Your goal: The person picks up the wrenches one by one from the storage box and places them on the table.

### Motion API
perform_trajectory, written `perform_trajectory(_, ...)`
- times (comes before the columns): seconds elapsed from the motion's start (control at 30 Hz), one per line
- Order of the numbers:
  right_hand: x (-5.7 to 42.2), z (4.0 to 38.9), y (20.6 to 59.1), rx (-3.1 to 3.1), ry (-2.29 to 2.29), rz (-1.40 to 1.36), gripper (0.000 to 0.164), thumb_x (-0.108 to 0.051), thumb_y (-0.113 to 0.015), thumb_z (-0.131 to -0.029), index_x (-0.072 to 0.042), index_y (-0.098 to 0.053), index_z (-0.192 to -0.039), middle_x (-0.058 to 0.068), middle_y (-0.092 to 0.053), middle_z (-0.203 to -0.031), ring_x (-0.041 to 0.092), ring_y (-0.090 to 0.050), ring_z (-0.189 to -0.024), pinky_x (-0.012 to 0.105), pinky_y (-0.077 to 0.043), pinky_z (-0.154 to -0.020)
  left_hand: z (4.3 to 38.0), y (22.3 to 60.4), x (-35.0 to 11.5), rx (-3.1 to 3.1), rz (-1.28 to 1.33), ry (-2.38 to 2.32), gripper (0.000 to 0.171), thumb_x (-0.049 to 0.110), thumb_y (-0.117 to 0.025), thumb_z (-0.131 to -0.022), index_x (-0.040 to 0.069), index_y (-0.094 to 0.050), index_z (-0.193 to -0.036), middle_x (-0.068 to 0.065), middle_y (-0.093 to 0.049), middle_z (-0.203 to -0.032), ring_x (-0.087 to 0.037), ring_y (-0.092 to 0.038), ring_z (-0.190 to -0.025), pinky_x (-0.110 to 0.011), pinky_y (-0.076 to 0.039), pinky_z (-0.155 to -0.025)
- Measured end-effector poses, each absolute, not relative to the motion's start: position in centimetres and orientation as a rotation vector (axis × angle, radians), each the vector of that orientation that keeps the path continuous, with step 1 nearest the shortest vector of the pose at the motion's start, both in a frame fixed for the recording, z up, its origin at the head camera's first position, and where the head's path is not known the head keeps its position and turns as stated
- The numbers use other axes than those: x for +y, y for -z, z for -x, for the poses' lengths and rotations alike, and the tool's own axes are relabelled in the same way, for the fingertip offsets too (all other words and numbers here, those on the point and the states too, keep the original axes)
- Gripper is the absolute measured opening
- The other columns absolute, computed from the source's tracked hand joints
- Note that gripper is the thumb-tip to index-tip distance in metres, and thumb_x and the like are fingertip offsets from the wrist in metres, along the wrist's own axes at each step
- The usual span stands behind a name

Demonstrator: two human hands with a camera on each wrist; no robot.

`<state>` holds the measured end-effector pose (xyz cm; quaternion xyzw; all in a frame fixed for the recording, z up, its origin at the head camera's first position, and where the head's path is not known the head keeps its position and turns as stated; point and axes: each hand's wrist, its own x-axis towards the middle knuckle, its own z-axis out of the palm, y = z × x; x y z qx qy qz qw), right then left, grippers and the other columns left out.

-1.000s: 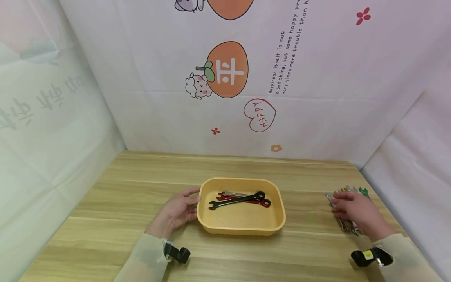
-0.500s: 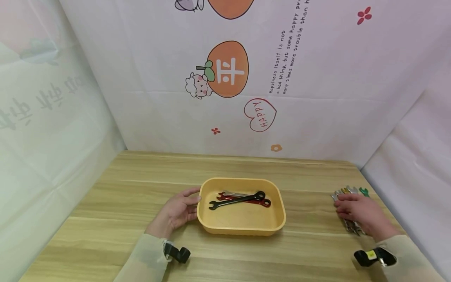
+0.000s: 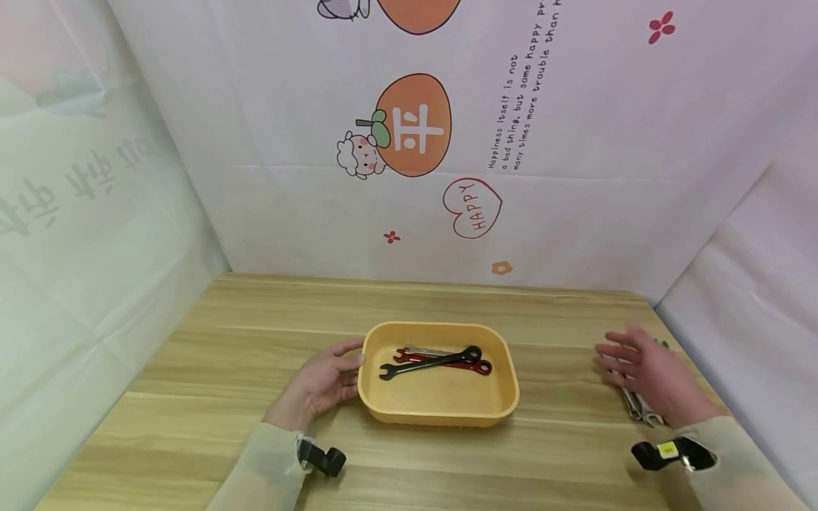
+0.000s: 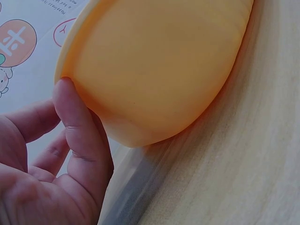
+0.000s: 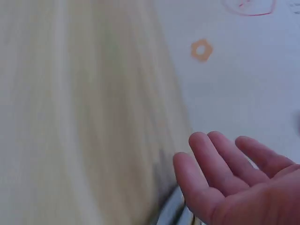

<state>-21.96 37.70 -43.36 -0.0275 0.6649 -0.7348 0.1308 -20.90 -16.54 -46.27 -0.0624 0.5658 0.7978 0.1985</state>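
Note:
In the head view, a yellow plastic bin [image 3: 441, 397] stands mid-table. Inside lie a black combination wrench [image 3: 427, 363], a red wrench [image 3: 483, 367] crossing under it, and a silver wrench [image 3: 418, 350] behind. My left hand [image 3: 322, 380] touches the bin's left side, its fingertips against the outer wall near the rim; the left wrist view shows the hand [image 4: 70, 154] with fingers lightly bent. Blurred, my right hand [image 3: 658, 376] hovers over several silver wrenches [image 3: 650, 417] at the table's right, fingers extended and holding nothing. That hand hides most of the pile.
The wood-grain table [image 3: 255, 319] meets a printed white cloth wall [image 3: 287, 213] at the back. Plain white cloth [image 3: 754, 305] hangs close beside the wrenches on the right, and more cloth [image 3: 115, 298] is on the left.
My right hand, earlier down among the wrenches with bent fingers, has lifted a little and its fingers have straightened. The left hand and the bin stay put.

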Motion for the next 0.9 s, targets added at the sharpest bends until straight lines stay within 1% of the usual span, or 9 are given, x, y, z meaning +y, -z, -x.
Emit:
perform_trajectory(0.1,37.1,22.5,42.6,1.262,2.386,0.233,0.063,-0.055,-0.03,-0.105,-0.005,-0.059,-0.132,0.015,-0.063,-0.127,0.033,-0.058,-0.12,0.052,-0.044,-0.101,20.9,46.3,-16.5,1.583,0.175,-2.229,0.052,0.006,-0.06,-0.098,0.006,-0.044,-0.148,-0.018,-0.069,-0.104,-0.02,-0.067,-0.074,-0.03,-0.055,-0.062)
perform_trajectory(0.17,36.1,23.0,42.0,1.018,2.408,0.29,0.068,-0.056,-0.029,-0.105,-0.003,-0.06,-0.134,0.022,-0.058,-0.133,0.039,-0.054,-0.124,0.056,-0.039,-0.104,20.9,46.3,-16.5,1.585,0.178,-2.227,0.052,0.006,-0.06,-0.098,0.006,-0.045,-0.148,-0.018,-0.069,-0.104,-0.02,-0.067,-0.074,-0.03,-0.054,-0.062)
perform_trajectory(0.3,33.5,23.6,40.5,0.981,2.382,0.31,0.07,-0.058,-0.031,-0.103,-0.003,-0.058,-0.137,0.023,-0.053,-0.139,0.041,-0.048,-0.13,0.059,-0.027,-0.11,20.9,46.3,-16.5,1.582,0.178,-2.229,0.051,0.005,-0.059,-0.099,0.006,-0.045,-0.148,-0.018,-0.069,-0.104,-0.02,-0.067,-0.074,-0.03,-0.054,-0.061)
perform_trajectory(0.4,31.1,24.0,39.1,1.155,2.328,0.292,0.067,-0.059,-0.033,-0.102,-0.009,-0.059,-0.137,0.017,-0.055,-0.139,0.039,-0.046,-0.131,0.06,-0.022,-0.11,20.9,46.3,-16.5,1.582,0.178,-2.232,0.05,0.005,-0.058,-0.099,0.006,-0.045,-0.147,-0.018,-0.069,-0.103,-0.02,-0.067,-0.073,-0.029,-0.054,-0.061)
perform_trajectory(0.47,29.5,24.3,38.3,1.279,2.266,0.304,0.064,-0.057,-0.031,-0.103,-0.011,-0.058,-0.139,0.016,-0.054,-0.14,0.039,-0.046,-0.131,0.061,-0.023,-0.108,20.9,46.3,-16.4,1.584,0.179,-2.233,0.05,0.005,-0.058,-0.099,0.005,-0.045,-0.147,-0.018,-0.069,-0.102,-0.019,-0.067,-0.073,-0.029,-0.054,-0.061)
perform_trajectory(0.57,27.0,24.6,37.5,1.454,2.158,0.357,0.06,-0.052,-0.028,-0.106,-0.012,-0.05,-0.145,0.017,-0.05,-0.145,0.039,-0.047,-0.13,0.06,-0.032,-0.105,20.9,46.3,-16.4,1.587,0.186,-2.234,0.051,0.005,-0.059,-0.099,0.005,-0.044,-0.147,-0.017,-0.069,-0.101,-0.019,-0.066,-0.072,-0.029,-0.054,-0.06)
perform_trajectory(0.7,23.9,24.8,37.0,1.564,2.057,0.414,0.063,-0.049,-0.028,-0.107,-0.006,-0.033,-0.153,0.016,-0.046,-0.148,0.041,-0.046,-0.131,0.057,-0.038,-0.104,21.0,46.3,-16.4,1.592,0.204,-2.234,0.051,0.006,-0.06,-0.098,0.006,-0.045,-0.147,-0.017,-0.069,-0.102,-0.019,-0.066,-0.072,-0.029,-0.054,-0.06)
perform_trajectory(0.77,22.4,24.9,37.0,1.601,2.028,0.408,0.065,-0.048,-0.03,-0.107,-0.004,-0.03,-0.154,0.015,-0.048,-0.146,0.042,-0.046,-0.131,0.056,-0.039,-0.103,21.0,46.3,-16.5,1.589,0.213,-2.236,0.05,0.006,-0.06,-0.098,0.007,-0.047,-0.146,-0.018,-0.068,-0.104,-0.02,-0.066,-0.073,-0.029,-0.054,-0.061)
perform_trajectory(0.9,20.1,24.9,37.3,1.633,1.993,0.406,0.062,-0.041,-0.036,-0.109,0.0,-0.028,-0.154,0.02,-0.045,-0.148,0.047,-0.042,-0.132,0.057,-0.039,-0.103,21.0,46.3,-16.5,1.588,0.213,-2.237,0.048,0.006,-0.06,-0.098,0.008,-0.049,-0.145,-0.021,-0.067,-0.108,-0.022,-0.067,-0.076,-0.031,-0.055,-0.063)
